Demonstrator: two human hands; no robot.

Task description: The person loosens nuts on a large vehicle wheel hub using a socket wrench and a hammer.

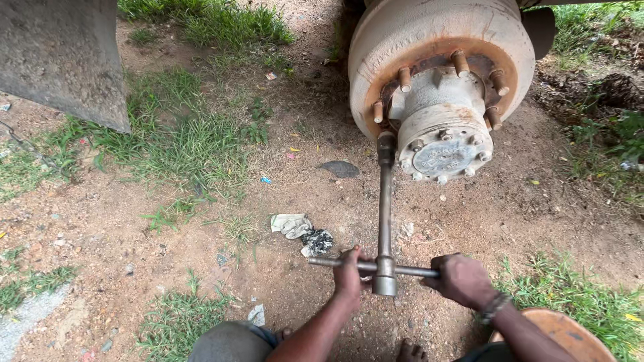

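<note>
Brake drum (429, 40) cut off at top edge; upper studs out of frame. Grey mudflap (60, 57) cropped at top and left. Socket end of wheel wrench (385, 201) covers lower-left stud; nut beneath cannot be told. Cross-bar partly hidden inside left hand (350, 271) and right hand (463, 278). Forearms, knees cut by bottom edge. Round rusty object (563, 332) bottom right, half behind right arm, kind unclear. Embossing on hub cap (444, 155) too small to make out. Crumpled scraps (302, 231) on dirt, unidentifiable.

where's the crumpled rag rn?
Head view: crumpled rag lies on the dirt left of the wheel wrench, just above the left hand.
</note>
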